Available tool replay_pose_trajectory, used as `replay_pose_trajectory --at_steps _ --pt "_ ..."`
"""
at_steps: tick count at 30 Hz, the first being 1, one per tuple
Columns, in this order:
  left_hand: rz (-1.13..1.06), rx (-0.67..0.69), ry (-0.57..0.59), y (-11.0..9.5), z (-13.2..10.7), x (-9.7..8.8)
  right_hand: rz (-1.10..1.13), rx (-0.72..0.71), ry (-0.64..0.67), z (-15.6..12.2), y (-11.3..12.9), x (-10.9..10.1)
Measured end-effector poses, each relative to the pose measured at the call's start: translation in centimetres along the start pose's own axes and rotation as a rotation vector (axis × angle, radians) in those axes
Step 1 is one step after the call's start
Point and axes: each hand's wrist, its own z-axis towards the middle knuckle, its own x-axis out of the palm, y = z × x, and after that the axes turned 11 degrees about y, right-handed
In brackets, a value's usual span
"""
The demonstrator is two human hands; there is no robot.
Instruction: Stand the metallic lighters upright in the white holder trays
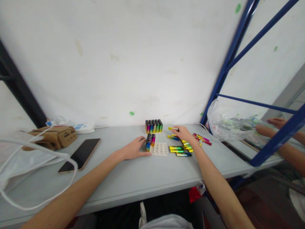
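Resting flat on the pale grey table (133, 178), the left hand (134, 149) lies palm down with fingers loosely extended, its fingertips touching the near-left edge of a white moulded plastic tray with round sockets (160, 149). The forearm runs in from the lower left, bare.

Right hand (183, 133): reached forward past the tray, fingers drawn together in a pinch on one slim lighter with a yellow-to-pink metallic finish (173, 128), held roughly level just above the table. The forearm runs in from the lower right.

Standing in the tray, just beside the left fingertips: a small cluster of upright rainbow-finish lighters with black caps (150, 141). Beyond both hands, against the white wall (124, 63): a filled block of the same black-capped lighters (153, 126), upright in rows. Under and right of the right hand: a loose scatter of glossy iridescent lighters lying flat (182, 149).

Far left of the left hand: a black smartphone with a gold rim (80, 155), a brown cardboard box (56, 136), a white power strip (81, 128) and white cord (35, 178). No writing is legible.

Far right: a clear crumpled plastic bag (226, 125) behind a blue steel frame (238, 47), and another person's hands (269, 126).
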Motion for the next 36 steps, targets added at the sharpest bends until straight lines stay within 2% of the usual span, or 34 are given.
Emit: replay_pose_trajectory --at_steps 6,16,19,23,31,36 --pt "0.001 0.001 0.004 -0.1 0.0 0.0 0.529 -0.122 -0.065 0.6 1.8 1.3" --pt "-0.023 0.019 -0.026 0.0 0.0 0.1 0.907 -0.146 0.114 0.5 4.7 3.1" --pt "-0.013 0.008 -0.013 -0.1 0.0 0.1 0.951 -0.156 0.131 0.5 5.8 3.8" --pt "-0.016 0.024 -0.024 -0.1 0.0 0.1 0.952 -0.063 0.143 0.3 7.1 4.5" --pt "-0.005 0.027 -0.025 0.0 0.0 0.2 0.946 0.113 0.023 0.0 9.1 5.3" --pt "-0.014 0.015 -0.008 -0.2 0.0 0.0 0.946 0.125 0.107 -0.2 9.6 5.2"
